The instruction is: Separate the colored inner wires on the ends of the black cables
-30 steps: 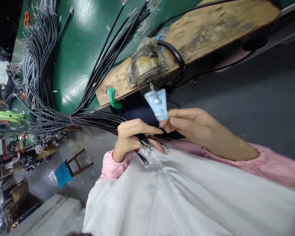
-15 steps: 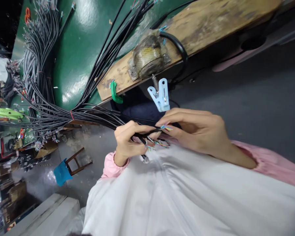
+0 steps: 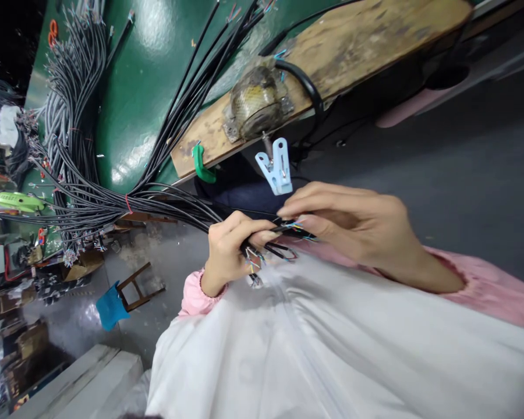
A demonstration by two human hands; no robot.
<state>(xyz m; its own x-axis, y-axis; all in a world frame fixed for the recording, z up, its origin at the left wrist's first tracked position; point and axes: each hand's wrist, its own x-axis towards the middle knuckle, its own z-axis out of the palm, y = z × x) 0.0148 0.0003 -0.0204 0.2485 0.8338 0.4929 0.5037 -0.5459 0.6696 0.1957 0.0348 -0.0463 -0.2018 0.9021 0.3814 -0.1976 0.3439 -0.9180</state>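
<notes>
My left hand (image 3: 231, 244) is closed around a group of black cables (image 3: 187, 210) close to their stripped ends. Thin coloured wires (image 3: 252, 256) fan out below its fingers. One cable end sticks out past the left fingertips, and its coloured wires (image 3: 295, 226) lie at the thumb and forefinger of my right hand (image 3: 358, 227), which are bent in a pinch on them. Just above the right fingertips is a light blue clip (image 3: 278, 169), fixed on the shaft of a small motor (image 3: 257, 102). Further along, a red tie (image 3: 128, 203) bands the cable bundle.
The motor sits on a wooden board (image 3: 340, 52) at the edge of a green table (image 3: 126, 105). A green hook (image 3: 202, 164) hangs at the board's corner. More grey cables (image 3: 72, 110) are heaped on the table. A blue-seated stool (image 3: 112, 305) stands on the floor, left.
My right hand has shifted slightly right, its thumb and forefinger now a little further apart at the wires. The left hand keeps its hold on the cables. The view has shifted slightly.
</notes>
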